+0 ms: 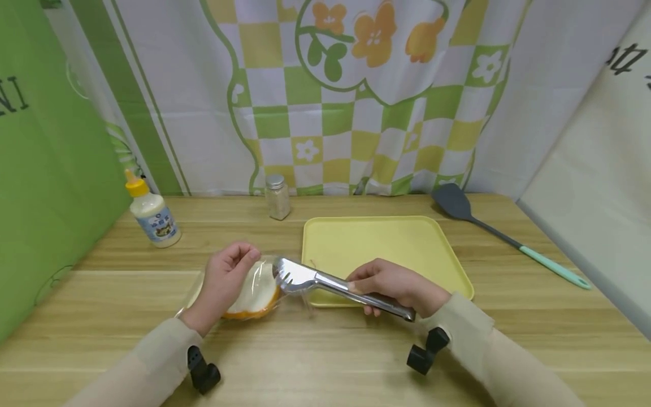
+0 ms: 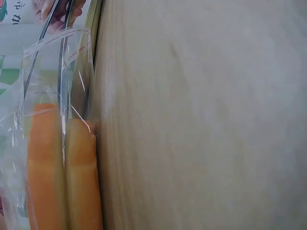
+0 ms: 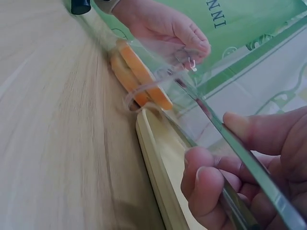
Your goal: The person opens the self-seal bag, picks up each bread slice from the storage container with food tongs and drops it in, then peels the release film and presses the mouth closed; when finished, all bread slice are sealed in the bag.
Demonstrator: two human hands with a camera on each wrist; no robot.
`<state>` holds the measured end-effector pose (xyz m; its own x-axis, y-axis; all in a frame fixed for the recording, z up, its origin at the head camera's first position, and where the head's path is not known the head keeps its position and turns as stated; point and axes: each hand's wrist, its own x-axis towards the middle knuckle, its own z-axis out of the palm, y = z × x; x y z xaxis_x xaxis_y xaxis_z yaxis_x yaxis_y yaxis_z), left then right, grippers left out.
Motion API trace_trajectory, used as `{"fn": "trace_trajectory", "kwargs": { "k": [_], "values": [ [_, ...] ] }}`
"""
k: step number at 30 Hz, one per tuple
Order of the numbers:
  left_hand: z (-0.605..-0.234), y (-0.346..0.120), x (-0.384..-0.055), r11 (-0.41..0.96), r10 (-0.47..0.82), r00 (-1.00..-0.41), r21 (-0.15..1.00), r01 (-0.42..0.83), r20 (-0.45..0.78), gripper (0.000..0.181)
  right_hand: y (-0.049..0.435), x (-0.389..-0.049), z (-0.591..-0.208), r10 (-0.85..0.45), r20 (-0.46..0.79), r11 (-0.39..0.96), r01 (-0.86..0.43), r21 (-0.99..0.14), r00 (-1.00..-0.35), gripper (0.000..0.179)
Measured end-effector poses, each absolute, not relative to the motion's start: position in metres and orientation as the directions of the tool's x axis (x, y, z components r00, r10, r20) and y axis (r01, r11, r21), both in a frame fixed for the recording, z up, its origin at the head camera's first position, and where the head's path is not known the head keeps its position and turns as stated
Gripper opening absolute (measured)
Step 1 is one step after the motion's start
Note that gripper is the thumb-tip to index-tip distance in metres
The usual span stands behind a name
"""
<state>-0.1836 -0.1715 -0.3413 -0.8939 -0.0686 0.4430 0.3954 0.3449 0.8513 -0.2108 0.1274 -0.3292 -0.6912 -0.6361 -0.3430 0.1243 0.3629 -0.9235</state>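
Note:
Two slices of bread with orange-brown crusts lie in a clear plastic bag on the table. My left hand pinches the bag's film near its open end, above the bread. In my right hand I grip metal tongs, their handle end pointing toward my right wrist. The tongs' heads reach into the bag's mouth at the bread. In the left wrist view, one tong arm runs down toward the gap between the slices and the other passes on the upper slice's outer side.
A yellow tray lies just right of the bag, under the tongs. Behind stand a squeeze bottle with a yellow cap and a glass shaker. A dark spatula with a mint handle lies at the right. Curtains hang behind.

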Motion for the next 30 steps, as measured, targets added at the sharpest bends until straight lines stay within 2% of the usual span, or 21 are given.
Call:
{"fn": "trace_trajectory", "kwargs": {
  "k": [11, 21, 30],
  "values": [
    [-0.342, -0.171, -0.184, 0.350, -0.067, -0.876, 0.834, 0.427, 0.477, 0.011, 0.164, -0.202, -0.330, -0.657, -0.266, 0.301, 0.079, -0.950, -0.705, 0.040],
    [-0.341, -0.170, -0.181, 0.382, -0.061, -0.905, 0.847, 0.369, 0.421, 0.011, 0.195, -0.195, -0.333, -0.626, -0.221, 0.282, 0.048, -0.958, -0.748, 0.044],
    [-0.344, -0.171, -0.180, 0.392, -0.048, -0.896, 0.834, 0.389, 0.441, 0.011, 0.229, -0.195, -0.338, -0.585, -0.210, 0.268, 0.058, -0.962, -0.783, 0.049]
  ]
}}
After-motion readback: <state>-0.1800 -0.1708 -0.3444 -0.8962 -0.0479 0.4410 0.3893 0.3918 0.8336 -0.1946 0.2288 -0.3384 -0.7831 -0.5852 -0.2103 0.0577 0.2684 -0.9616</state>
